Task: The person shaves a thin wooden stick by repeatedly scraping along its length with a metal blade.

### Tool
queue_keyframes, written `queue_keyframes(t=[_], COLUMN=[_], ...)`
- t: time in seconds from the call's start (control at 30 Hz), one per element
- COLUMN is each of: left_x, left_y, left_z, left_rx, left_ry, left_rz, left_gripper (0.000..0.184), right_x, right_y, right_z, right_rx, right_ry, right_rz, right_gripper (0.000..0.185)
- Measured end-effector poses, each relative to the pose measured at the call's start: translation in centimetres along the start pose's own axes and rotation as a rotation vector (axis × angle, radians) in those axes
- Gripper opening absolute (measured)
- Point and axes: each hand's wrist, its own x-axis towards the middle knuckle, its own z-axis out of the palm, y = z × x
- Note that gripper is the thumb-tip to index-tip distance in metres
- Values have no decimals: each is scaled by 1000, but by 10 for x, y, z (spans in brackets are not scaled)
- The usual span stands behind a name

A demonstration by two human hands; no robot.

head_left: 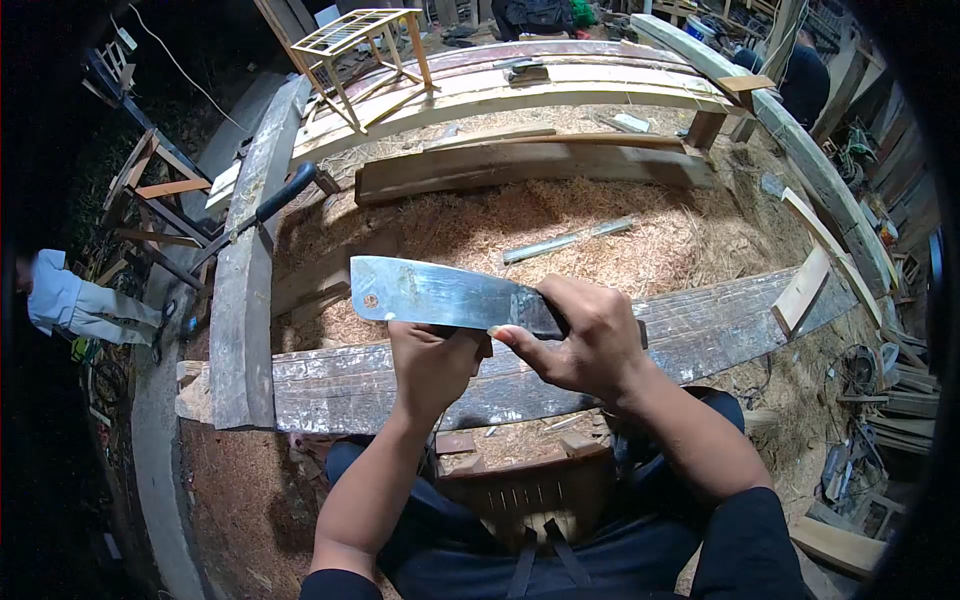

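My right hand (590,335) is wrapped round the dark handle of a cleaver (430,292), its thumb pressed at the base of the blade. The wide metal blade points left, with a small hole near its squared end. Just below the blade, my left hand (435,368) is closed in a fist. A dark edge shows between that fist and the blade; what the fingers hold is mostly hidden. Both hands are above a worn wooden plank (330,390) that runs across in front of me.
Wood shavings (600,235) cover the ground beyond the plank, with a long board (530,170) there. A wooden frame stand (420,50) is on the back planks. A brown slotted wooden piece (525,490) sits between my legs. People are at far left and upper right.
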Motion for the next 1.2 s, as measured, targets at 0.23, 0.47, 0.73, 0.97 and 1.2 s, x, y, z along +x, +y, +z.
queue_keyframes(t=[0.23,0.47,0.73,0.97,1.2], left_x=[0,-2,0,-3,2], left_y=[-5,-1,-7,0,-1], left_z=[0,2,-2,7,4], left_rx=[24,148,133,66,55], left_ry=[-10,23,-65,-4,-112], left_rz=[92,164,177,75,-25], left_gripper=[16,10,11,10,18], right_x=[1,2,-1,6,12], right_y=[-4,-2,1,17,34], right_z=[-4,-1,2,3,-14], right_rx=[-10,-23,-9,-60,1028], right_ry=[-19,-10,-17,81,40], right_rz=[19,-1,27,74,784], right_gripper=[49,50,52,62,58])
